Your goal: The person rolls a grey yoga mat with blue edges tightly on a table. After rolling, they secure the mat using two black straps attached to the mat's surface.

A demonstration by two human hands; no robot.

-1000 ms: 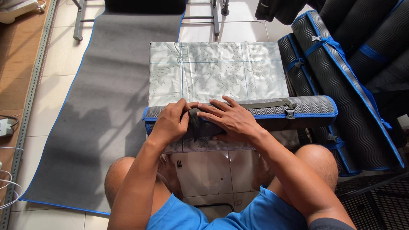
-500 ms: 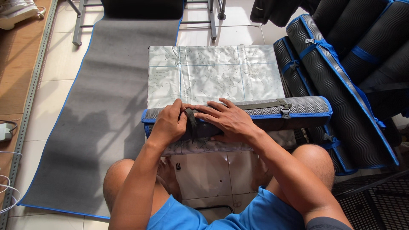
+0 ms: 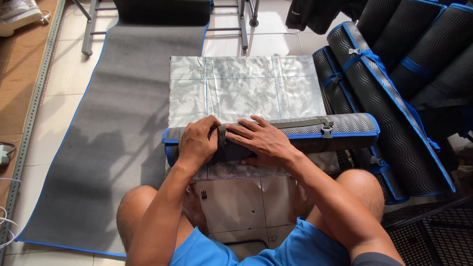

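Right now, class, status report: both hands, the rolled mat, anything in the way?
Left hand and right hand pressed flat on rolled mat. Silver sheet unrolled ahead. Nothing blocking.

Pale tiled floor (image 3: pixel 47 106) carries everything; long grey mat with blue edging (image 3: pixel 118 123) spread flat on it — left side; silvery foil-faced sheet (image 3: pixel 246 86) lies beside it, centre; rolled dark mats (image 3: pixel 394 98) stacked on the floor at right; wooden board (image 3: pixel 19 64) far left.

Left hand (image 3: pixel 197 143), right hand (image 3: pixel 263 143) palms-down.
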